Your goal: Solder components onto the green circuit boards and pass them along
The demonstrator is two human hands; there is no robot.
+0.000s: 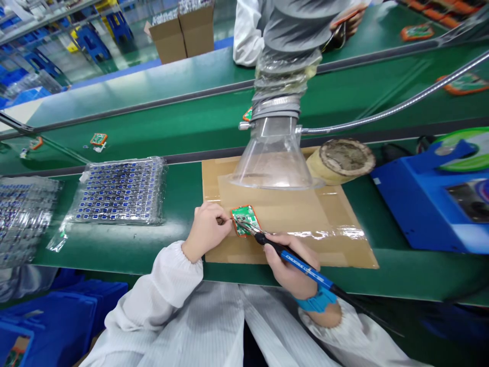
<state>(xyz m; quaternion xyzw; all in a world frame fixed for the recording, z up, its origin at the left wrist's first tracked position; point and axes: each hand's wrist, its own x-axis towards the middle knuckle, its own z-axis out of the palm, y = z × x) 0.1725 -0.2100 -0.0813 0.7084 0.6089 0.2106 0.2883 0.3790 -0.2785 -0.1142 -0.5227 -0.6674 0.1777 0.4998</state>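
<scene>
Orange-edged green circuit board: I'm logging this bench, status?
Left hand pinched at board. Right hand gripping blue-black pen-shaped tool over board. Board on brown cardboard; clear plastic cone hood beyond, not covering it.

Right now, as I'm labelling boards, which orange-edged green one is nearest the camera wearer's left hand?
The board on the cardboard sheet, by the left hand, with the tip of the blue-and-black tool over it; no other board lies on that sheet.
</scene>
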